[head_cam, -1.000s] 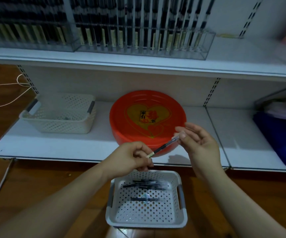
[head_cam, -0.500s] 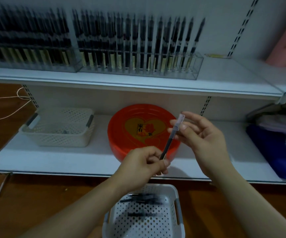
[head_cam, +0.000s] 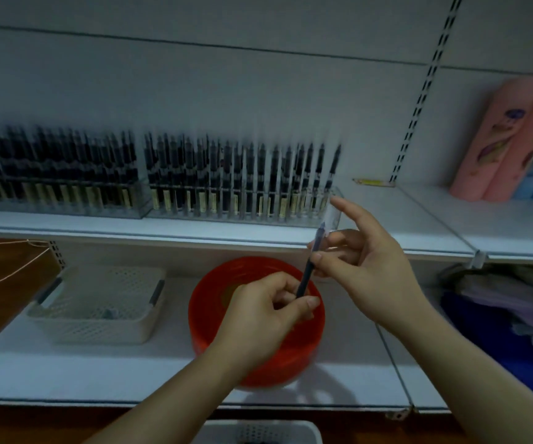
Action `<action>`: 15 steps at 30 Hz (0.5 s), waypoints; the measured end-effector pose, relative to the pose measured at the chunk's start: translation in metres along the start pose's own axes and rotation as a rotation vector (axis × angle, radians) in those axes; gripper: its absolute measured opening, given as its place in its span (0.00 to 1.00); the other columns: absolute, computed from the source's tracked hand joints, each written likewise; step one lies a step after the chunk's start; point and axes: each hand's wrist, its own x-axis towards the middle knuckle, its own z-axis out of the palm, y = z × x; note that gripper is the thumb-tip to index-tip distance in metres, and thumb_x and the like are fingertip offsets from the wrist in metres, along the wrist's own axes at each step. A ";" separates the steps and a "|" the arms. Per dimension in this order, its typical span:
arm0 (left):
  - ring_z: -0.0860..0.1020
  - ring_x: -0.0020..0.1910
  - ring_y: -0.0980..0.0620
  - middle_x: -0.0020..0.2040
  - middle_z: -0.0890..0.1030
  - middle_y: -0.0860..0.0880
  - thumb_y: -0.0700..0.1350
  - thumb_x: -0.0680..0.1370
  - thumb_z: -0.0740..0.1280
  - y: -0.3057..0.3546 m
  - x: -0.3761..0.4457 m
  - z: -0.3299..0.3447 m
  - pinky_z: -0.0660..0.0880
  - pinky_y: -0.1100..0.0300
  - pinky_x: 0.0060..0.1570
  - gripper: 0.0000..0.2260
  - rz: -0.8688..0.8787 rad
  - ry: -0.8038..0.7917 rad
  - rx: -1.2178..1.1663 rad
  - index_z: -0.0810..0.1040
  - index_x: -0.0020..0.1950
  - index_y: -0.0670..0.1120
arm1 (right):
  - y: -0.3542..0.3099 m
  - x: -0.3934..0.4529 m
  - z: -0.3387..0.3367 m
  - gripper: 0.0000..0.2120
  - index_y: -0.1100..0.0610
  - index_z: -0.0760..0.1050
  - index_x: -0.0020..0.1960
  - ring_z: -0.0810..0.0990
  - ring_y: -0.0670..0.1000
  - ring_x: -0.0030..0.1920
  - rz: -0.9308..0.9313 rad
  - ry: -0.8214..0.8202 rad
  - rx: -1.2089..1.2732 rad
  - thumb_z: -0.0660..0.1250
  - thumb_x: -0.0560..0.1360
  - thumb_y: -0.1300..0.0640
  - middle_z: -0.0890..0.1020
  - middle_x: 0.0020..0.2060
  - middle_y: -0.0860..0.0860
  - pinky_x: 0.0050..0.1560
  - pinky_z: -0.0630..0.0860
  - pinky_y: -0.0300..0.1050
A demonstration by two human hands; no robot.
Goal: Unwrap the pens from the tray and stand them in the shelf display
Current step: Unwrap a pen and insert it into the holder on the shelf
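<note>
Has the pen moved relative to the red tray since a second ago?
Yes. The pen has swung from lying low across the red tray's front edge to nearly upright, its tip now up by the clear pen display.

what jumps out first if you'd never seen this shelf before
Centre frame, the left hand and right hand pinch one dark pen upright between them. Behind them a bright red round tray sits on the lower shelf, and rows of black pens stand in clear displays on the upper shelf.
</note>
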 end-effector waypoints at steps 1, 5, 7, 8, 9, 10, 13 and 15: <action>0.82 0.35 0.58 0.37 0.85 0.53 0.47 0.76 0.74 0.004 0.005 0.000 0.78 0.56 0.41 0.03 0.015 0.008 -0.010 0.82 0.45 0.51 | -0.004 0.006 -0.003 0.34 0.40 0.70 0.70 0.85 0.51 0.43 -0.017 0.002 -0.032 0.75 0.73 0.67 0.84 0.41 0.50 0.51 0.83 0.54; 0.83 0.40 0.58 0.42 0.86 0.52 0.46 0.79 0.71 0.024 0.024 -0.001 0.80 0.60 0.39 0.03 0.075 0.045 -0.042 0.82 0.50 0.54 | -0.023 0.034 -0.019 0.30 0.42 0.71 0.70 0.84 0.53 0.42 -0.121 0.047 -0.084 0.74 0.74 0.64 0.81 0.40 0.51 0.49 0.83 0.54; 0.83 0.41 0.58 0.42 0.86 0.52 0.44 0.81 0.68 0.033 0.034 -0.004 0.80 0.60 0.40 0.05 0.095 0.066 -0.056 0.80 0.50 0.55 | -0.031 0.051 -0.025 0.27 0.44 0.71 0.69 0.85 0.54 0.42 -0.154 0.083 -0.052 0.73 0.75 0.64 0.81 0.39 0.53 0.48 0.84 0.52; 0.83 0.41 0.58 0.42 0.86 0.52 0.44 0.82 0.67 0.038 0.039 -0.006 0.80 0.60 0.40 0.07 0.098 0.075 -0.059 0.79 0.50 0.56 | -0.035 0.059 -0.026 0.26 0.46 0.71 0.68 0.85 0.54 0.41 -0.163 0.095 -0.031 0.73 0.76 0.64 0.81 0.39 0.54 0.47 0.84 0.51; 0.83 0.41 0.58 0.42 0.86 0.52 0.43 0.82 0.65 0.041 0.043 -0.007 0.81 0.60 0.41 0.07 0.096 0.081 -0.058 0.79 0.50 0.56 | -0.039 0.066 -0.026 0.24 0.47 0.72 0.68 0.86 0.55 0.41 -0.166 0.097 -0.010 0.72 0.76 0.64 0.81 0.39 0.55 0.46 0.85 0.50; 0.83 0.41 0.58 0.42 0.86 0.51 0.42 0.83 0.64 0.044 0.047 -0.008 0.80 0.60 0.40 0.08 0.093 0.078 -0.056 0.79 0.50 0.55 | -0.042 0.072 -0.026 0.22 0.49 0.72 0.68 0.86 0.55 0.42 -0.163 0.089 0.012 0.72 0.77 0.63 0.82 0.40 0.57 0.46 0.85 0.51; 0.83 0.41 0.56 0.42 0.85 0.49 0.42 0.84 0.63 0.048 0.057 -0.008 0.81 0.58 0.41 0.07 0.062 0.058 -0.045 0.81 0.54 0.50 | -0.050 0.089 -0.026 0.18 0.52 0.74 0.65 0.86 0.59 0.44 -0.154 0.056 0.045 0.71 0.78 0.63 0.85 0.43 0.59 0.47 0.84 0.52; 0.83 0.42 0.54 0.44 0.85 0.50 0.43 0.84 0.62 0.050 0.063 -0.010 0.82 0.55 0.44 0.09 0.045 0.067 -0.018 0.80 0.60 0.45 | -0.053 0.098 -0.026 0.16 0.52 0.75 0.63 0.86 0.57 0.43 -0.175 0.068 0.021 0.71 0.78 0.63 0.85 0.43 0.59 0.46 0.84 0.50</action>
